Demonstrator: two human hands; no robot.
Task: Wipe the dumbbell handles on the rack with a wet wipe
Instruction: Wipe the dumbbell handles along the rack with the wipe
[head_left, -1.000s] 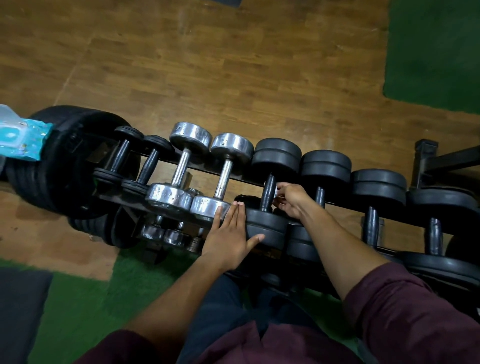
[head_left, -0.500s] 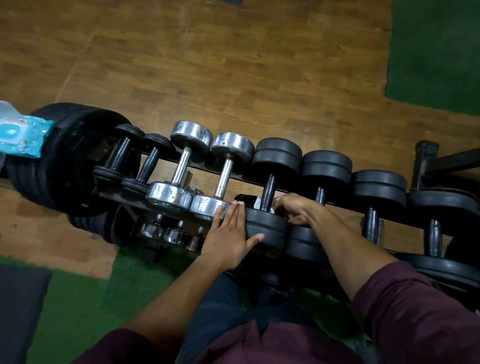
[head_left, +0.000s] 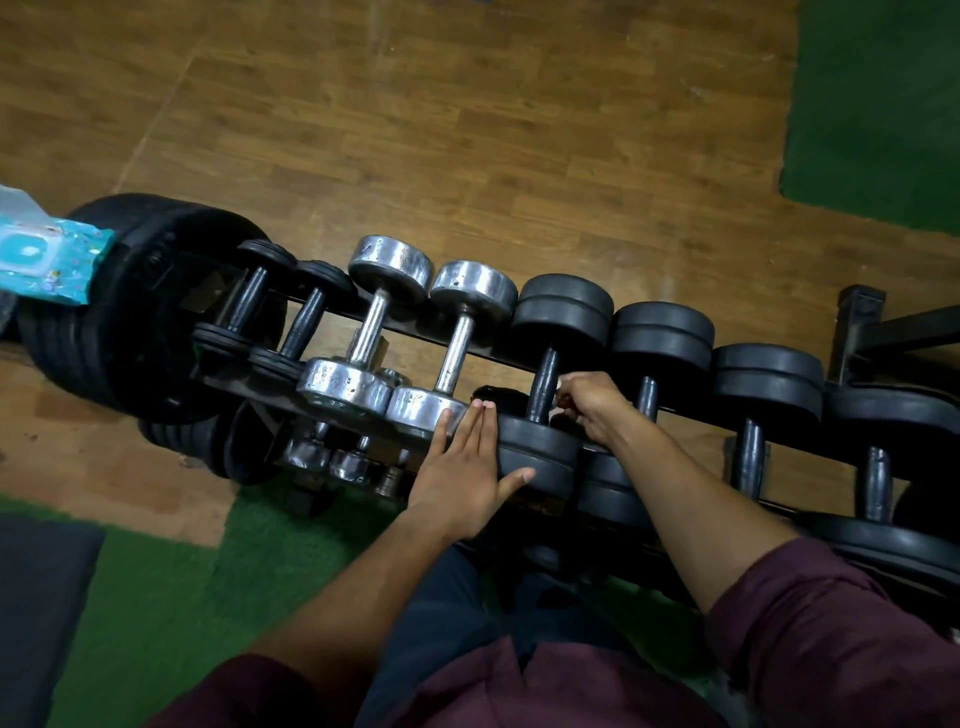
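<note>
Dumbbells sit in a row across the rack (head_left: 415, 340), heads on the front and back rails, handles bridging the gap so we can reach each one from above.

Our left hand (head_left: 462, 467) lies flat, fingers straight and together, pressed on the near head of the black dumbbell (head_left: 540, 457); thumb splayed onto the disc edge. Likely bracing it so it doesn't roll while the handle is rubbed.

Our right hand (head_left: 592, 405) is curled right beside that dumbbell's handle (head_left: 543, 387), fingers bunched at its lower end. A pale scrap shows at the fingertips, probably the wet wipe, but too small to confirm. We can't tell if the fingers wrap the handle or only pinch something against it.

Wipe pack (head_left: 41, 260): teal soft plastic pouch with flip lid, parked on the stack of black weight plates (head_left: 156, 291) at the rack's left end, well apart from the hands.

Materials:
- two chrome dumbbells (head_left: 405, 338) left of the hands, pitted and scuffed, knurled steel handles
- black ones look rubber-coated, double-disc heads, smooth barrel-shaped handles
- wood-plank floor, green mats.

Judgement: roughly mid-rack; handles at the right end not yet reached.
</note>
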